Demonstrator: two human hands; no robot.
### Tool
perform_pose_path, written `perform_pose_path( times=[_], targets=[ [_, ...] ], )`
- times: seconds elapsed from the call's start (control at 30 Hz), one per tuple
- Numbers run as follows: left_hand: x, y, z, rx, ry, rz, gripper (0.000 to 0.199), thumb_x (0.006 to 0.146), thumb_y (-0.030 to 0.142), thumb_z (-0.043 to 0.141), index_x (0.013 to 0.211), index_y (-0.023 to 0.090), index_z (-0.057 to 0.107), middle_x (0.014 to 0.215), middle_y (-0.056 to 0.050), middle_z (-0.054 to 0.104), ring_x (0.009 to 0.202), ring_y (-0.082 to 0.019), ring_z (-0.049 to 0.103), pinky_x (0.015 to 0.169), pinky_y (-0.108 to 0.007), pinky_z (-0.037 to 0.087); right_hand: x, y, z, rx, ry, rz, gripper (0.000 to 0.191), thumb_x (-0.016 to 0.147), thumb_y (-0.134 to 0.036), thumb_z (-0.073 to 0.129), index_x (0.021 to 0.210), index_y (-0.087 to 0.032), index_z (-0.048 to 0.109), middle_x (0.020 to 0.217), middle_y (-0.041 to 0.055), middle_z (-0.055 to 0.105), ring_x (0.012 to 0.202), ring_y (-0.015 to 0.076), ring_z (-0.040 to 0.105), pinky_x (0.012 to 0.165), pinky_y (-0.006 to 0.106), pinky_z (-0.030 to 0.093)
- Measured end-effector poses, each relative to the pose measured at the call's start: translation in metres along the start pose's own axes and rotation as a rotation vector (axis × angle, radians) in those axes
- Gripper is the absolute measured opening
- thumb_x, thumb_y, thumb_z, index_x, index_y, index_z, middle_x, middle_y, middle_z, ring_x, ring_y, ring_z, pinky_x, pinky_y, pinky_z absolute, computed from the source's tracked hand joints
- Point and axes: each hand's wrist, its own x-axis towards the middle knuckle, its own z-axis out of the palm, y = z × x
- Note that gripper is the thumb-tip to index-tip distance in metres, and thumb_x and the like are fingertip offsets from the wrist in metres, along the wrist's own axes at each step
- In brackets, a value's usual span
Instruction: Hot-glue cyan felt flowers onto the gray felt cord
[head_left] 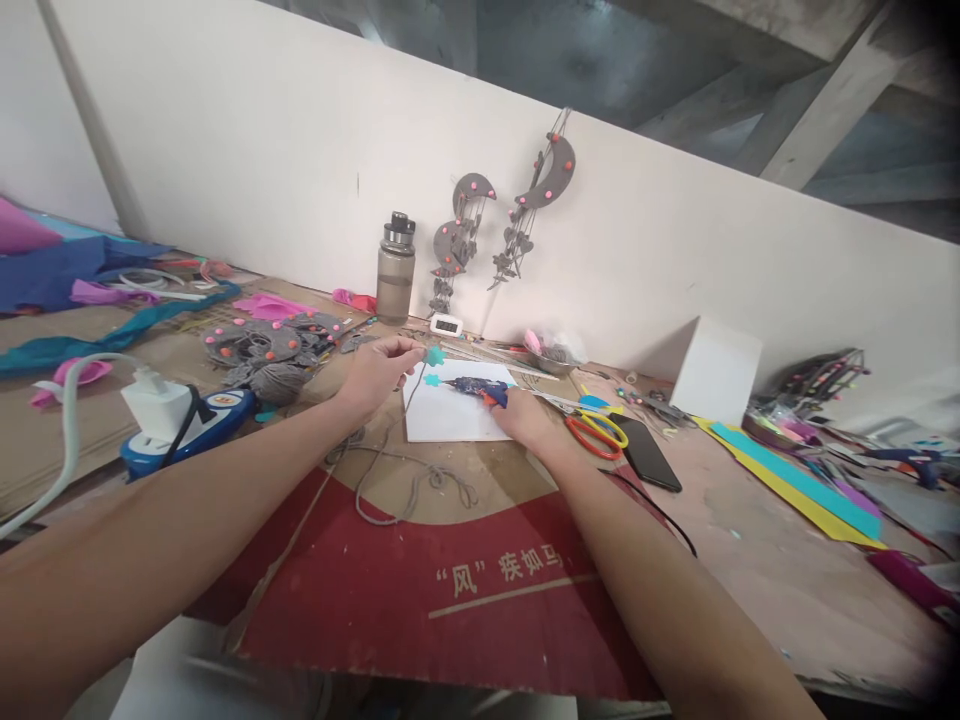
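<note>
Our left hand's pinching 1 turquoise flower cutout, grey yarn trailing below. Our right's wrapped round a dark-blue glue gun, nozzle by flower 2. Those 2 look unjoined; beyond our grip, 2 grey crescent hangings seem finished.

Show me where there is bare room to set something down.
The widest bare patch is the tabletop between the phone with its nearby cable and the yellow sheet. The red cardboard between the forearms, nearer than the yarn, is also bare. It is crowded by the power strip, the bottle and the scissors.
</note>
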Motion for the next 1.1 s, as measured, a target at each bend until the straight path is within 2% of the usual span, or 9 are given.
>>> perform_pose_path(
  times=[0.07, 0.17, 0.33, 0.4, 0.47, 0.63, 0.83, 0.93, 1.1],
  targets=[
    [0.000, -0.003, 0.000, 0.009, 0.003, -0.005, 0.019, 0.069, 0.033, 0.066, 0.073, 0.015, 0.065, 0.056, 0.002, 0.051, 0.046, -0.006, 0.041, 0.042, -0.019, 0.031, -0.001, 0.000, -0.001, 0.084, 0.094, 0.031, 0.031, 0.076, -0.024, 0.050, 0.102, -0.007, 0.055, 0.105, 0.0216, 0.061, 0.097, 0.0283, 0.060, 0.082, 0.035, 0.046],
    [0.002, -0.006, 0.000, 0.002, 0.009, -0.030, 0.020, 0.068, 0.034, 0.067, 0.073, 0.015, 0.065, 0.057, 0.002, 0.052, 0.047, -0.006, 0.042, 0.042, -0.019, 0.032, -0.004, -0.003, -0.003, 0.258, 0.319, 0.045, 0.036, 0.072, -0.018, 0.051, 0.107, -0.007, 0.049, 0.110, 0.0215, 0.057, 0.103, 0.0268, 0.056, 0.087, 0.035, 0.044],
    [0.003, -0.007, -0.002, -0.049, 0.033, -0.110, 0.022, 0.066, 0.034, 0.068, 0.074, 0.014, 0.065, 0.056, 0.002, 0.052, 0.046, -0.006, 0.042, 0.041, -0.019, 0.032, -0.005, -0.007, -0.006, 0.571, 0.463, -0.009, 0.034, 0.069, -0.018, 0.051, 0.102, -0.013, 0.047, 0.099, 0.0121, 0.060, 0.089, 0.0215, 0.058, 0.083, 0.036, 0.047],
    [0.003, -0.007, -0.002, -0.108, 0.049, -0.142, 0.023, 0.064, 0.033, 0.070, 0.074, 0.013, 0.064, 0.057, 0.002, 0.051, 0.047, -0.006, 0.042, 0.041, -0.018, 0.030, -0.005, -0.009, -0.006, 0.674, 0.473, -0.060, 0.029, 0.069, -0.019, 0.051, 0.097, -0.015, 0.048, 0.097, 0.0102, 0.059, 0.089, 0.0209, 0.058, 0.083, 0.039, 0.048],
    [0.004, -0.006, -0.003, -0.163, 0.058, -0.178, 0.024, 0.062, 0.032, 0.071, 0.072, 0.012, 0.063, 0.057, 0.002, 0.050, 0.048, -0.005, 0.042, 0.040, -0.018, 0.028, -0.007, -0.013, -0.007, 0.797, 0.426, -0.117, 0.026, 0.070, -0.022, 0.052, 0.094, -0.017, 0.047, 0.095, 0.0075, 0.058, 0.084, 0.0190, 0.059, 0.076, 0.038, 0.052],
    [0.005, -0.005, -0.004, -0.216, 0.072, -0.221, 0.028, 0.058, 0.033, 0.075, 0.070, 0.011, 0.061, 0.057, 0.002, 0.049, 0.048, -0.005, 0.041, 0.040, -0.017, 0.026, -0.023, -0.032, -0.008, 1.128, 0.302, -0.288, 0.034, 0.073, -0.029, 0.055, 0.103, -0.022, 0.040, 0.101, 0.0025, 0.051, 0.073, 0.0115, 0.060, 0.056, 0.028, 0.057],
    [0.005, -0.005, -0.005, -0.201, 0.096, -0.200, 0.025, 0.061, 0.032, 0.072, 0.067, 0.011, 0.060, 0.058, 0.001, 0.050, 0.048, -0.005, 0.041, 0.041, -0.017, 0.028, -0.040, -0.045, -0.007, 1.077, 0.184, -0.401, 0.035, 0.078, -0.030, 0.052, 0.111, -0.025, 0.038, 0.097, 0.0007, 0.057, 0.060, 0.0093, 0.062, 0.050, 0.024, 0.054],
    [0.005, -0.005, -0.005, -0.204, 0.091, -0.190, 0.025, 0.061, 0.033, 0.072, 0.067, 0.012, 0.059, 0.057, 0.001, 0.049, 0.047, -0.005, 0.041, 0.041, -0.017, 0.029, -0.041, -0.044, -0.004, 0.967, 0.221, -0.390, 0.035, 0.080, -0.029, 0.050, 0.112, -0.024, 0.039, 0.088, 0.0000, 0.061, 0.057, 0.0105, 0.061, 0.048, 0.024, 0.050],
    [0.004, -0.004, -0.005, -0.211, 0.094, -0.183, 0.024, 0.060, 0.031, 0.072, 0.069, 0.012, 0.061, 0.059, 0.000, 0.052, 0.048, -0.006, 0.043, 0.041, -0.018, 0.029, -0.043, -0.040, -0.003, 0.795, 0.295, -0.393, 0.035, 0.081, -0.026, 0.048, 0.115, -0.021, 0.040, 0.077, 0.0003, 0.063, 0.058, 0.0134, 0.059, 0.056, 0.027, 0.048]
  ],
)
